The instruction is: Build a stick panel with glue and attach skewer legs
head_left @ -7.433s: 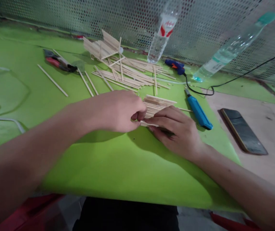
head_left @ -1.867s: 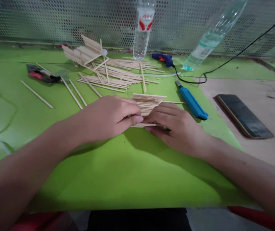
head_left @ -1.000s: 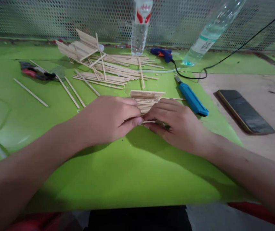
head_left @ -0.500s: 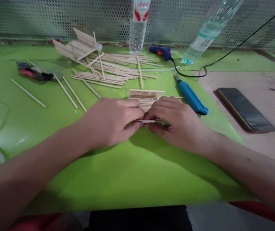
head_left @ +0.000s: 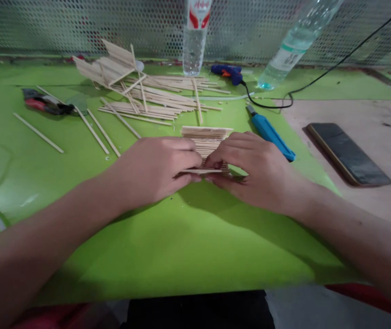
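Observation:
A small model of glued wooden sticks lies on the green table, with a raised stick wall along its far side. My left hand and my right hand meet at its near edge. Between thumb and fingers, both hands pinch a pale stick strip that runs along this near edge. The thumbs are on the near side and the fingers on the far side. My hands cover the ends of the strip and part of the model's base.
Behind lie a pile of loose sticks and a larger stick model. Pliers are at left. A blue utility knife, a phone, a glue gun with a cord, and two bottles stand or lie around.
My fingers have shifted slightly apart, so more of the near strip and the model's base shows. My hands stay at the near edge. The view has moved a little.

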{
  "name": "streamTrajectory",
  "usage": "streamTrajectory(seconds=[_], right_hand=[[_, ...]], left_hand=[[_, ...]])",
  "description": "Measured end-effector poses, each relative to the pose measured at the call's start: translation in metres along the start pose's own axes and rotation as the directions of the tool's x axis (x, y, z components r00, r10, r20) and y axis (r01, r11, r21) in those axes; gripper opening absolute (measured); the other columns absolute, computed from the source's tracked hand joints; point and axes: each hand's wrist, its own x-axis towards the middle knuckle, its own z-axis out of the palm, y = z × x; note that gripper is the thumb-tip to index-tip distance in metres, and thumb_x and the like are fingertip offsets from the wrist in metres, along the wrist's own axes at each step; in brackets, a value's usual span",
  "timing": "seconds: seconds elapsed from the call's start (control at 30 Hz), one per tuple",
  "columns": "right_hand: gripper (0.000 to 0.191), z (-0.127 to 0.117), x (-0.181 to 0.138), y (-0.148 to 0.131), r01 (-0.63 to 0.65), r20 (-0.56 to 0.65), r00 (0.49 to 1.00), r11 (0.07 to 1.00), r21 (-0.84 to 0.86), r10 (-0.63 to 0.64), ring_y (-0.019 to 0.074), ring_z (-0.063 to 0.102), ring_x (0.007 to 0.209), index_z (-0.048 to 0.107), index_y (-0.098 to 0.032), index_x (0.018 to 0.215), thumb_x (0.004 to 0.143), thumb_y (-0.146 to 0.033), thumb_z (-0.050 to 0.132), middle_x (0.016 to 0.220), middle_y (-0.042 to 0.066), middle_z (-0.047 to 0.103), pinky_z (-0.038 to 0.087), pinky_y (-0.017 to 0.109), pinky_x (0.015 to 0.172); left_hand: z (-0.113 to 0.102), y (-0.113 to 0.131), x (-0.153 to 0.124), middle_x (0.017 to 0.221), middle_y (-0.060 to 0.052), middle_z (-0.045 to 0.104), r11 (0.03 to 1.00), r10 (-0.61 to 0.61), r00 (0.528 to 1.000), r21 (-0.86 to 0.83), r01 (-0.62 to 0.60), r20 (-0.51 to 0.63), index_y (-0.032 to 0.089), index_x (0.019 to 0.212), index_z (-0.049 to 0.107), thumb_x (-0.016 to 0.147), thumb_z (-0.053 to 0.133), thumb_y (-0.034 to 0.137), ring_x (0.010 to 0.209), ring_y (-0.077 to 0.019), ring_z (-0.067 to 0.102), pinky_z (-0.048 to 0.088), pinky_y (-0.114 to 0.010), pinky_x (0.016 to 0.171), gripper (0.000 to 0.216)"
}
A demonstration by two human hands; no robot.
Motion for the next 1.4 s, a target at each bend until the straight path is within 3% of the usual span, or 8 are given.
streamTrajectory(seconds=[0.3,0.47,0.63,1.03,1.3,1.4], right_hand=[[0.015,0.0,0.0,0.004,0.051,-0.006,0.999,0.997,0.063,-0.051,0.0228,0.07,0.093,0.068,-0.027,0.099,0.095,-0.016,0.06,0.096,0.002,0.075,0.051,0.038,0.084],[0.012,0.002,0.002,0.009,0.16,-0.055,0.986,0.981,0.106,-0.155,0.0208,0.07,0.088,0.07,-0.021,0.098,0.097,-0.017,0.058,0.093,0.005,0.076,0.052,0.035,0.078],[0.016,0.002,0.002,0.008,0.142,-0.071,0.988,0.98,0.136,-0.133,0.0208,0.071,0.087,0.072,-0.023,0.094,0.097,-0.017,0.058,0.091,0.004,0.076,0.053,0.036,0.078],[0.015,0.003,0.002,0.008,0.113,-0.078,0.992,0.977,0.182,-0.1,0.0205,0.07,0.084,0.071,-0.024,0.086,0.093,-0.014,0.062,0.087,0.003,0.075,0.054,0.038,0.081],[0.012,0.004,0.002,0.009,0.11,-0.06,0.993,0.977,0.181,-0.1,0.0196,0.069,0.086,0.07,-0.023,0.088,0.095,-0.016,0.062,0.089,0.003,0.074,0.053,0.037,0.08],[0.006,0.003,0.003,0.011,0.135,-0.05,0.99,0.979,0.15,-0.129,0.0197,0.068,0.085,0.069,-0.02,0.091,0.094,-0.018,0.064,0.089,0.004,0.074,0.051,0.036,0.077]], left_hand=[[-0.008,-0.004,-0.002,0.093,0.0,0.075,0.998,0.068,0.997,-0.009,-0.068,-0.027,0.025,0.101,0.073,0.096,0.058,0.026,0.08,-0.0158,0.066,0.048,-0.03,0.074,0.016],[-0.002,-0.01,0.0,0.083,0.003,0.073,0.981,0.062,0.994,-0.18,-0.077,-0.084,0.024,0.087,0.074,0.094,0.058,0.031,0.071,-0.0127,0.062,0.048,-0.027,0.071,0.018],[-0.003,-0.008,0.001,0.081,0.003,0.073,0.963,0.013,0.997,-0.267,-0.032,-0.072,0.023,0.08,0.073,0.092,0.058,0.031,0.07,-0.0125,0.063,0.05,-0.026,0.069,0.02],[-0.004,-0.008,-0.001,0.085,-0.002,0.075,0.983,0.128,0.988,-0.123,-0.138,-0.081,0.018,0.086,0.074,0.089,0.063,0.015,0.072,-0.0135,0.066,0.05,-0.029,0.067,0.012],[-0.004,-0.006,0.0,0.082,0.0,0.074,0.947,-0.011,0.999,-0.322,-0.007,-0.053,0.022,0.083,0.072,0.089,0.061,0.023,0.071,-0.0137,0.063,0.049,-0.03,0.07,0.013],[-0.001,-0.007,-0.001,0.083,0.0,0.073,0.948,0.0,0.998,-0.317,-0.019,-0.061,0.022,0.086,0.071,0.089,0.061,0.023,0.072,-0.0141,0.062,0.049,-0.029,0.069,0.011]])
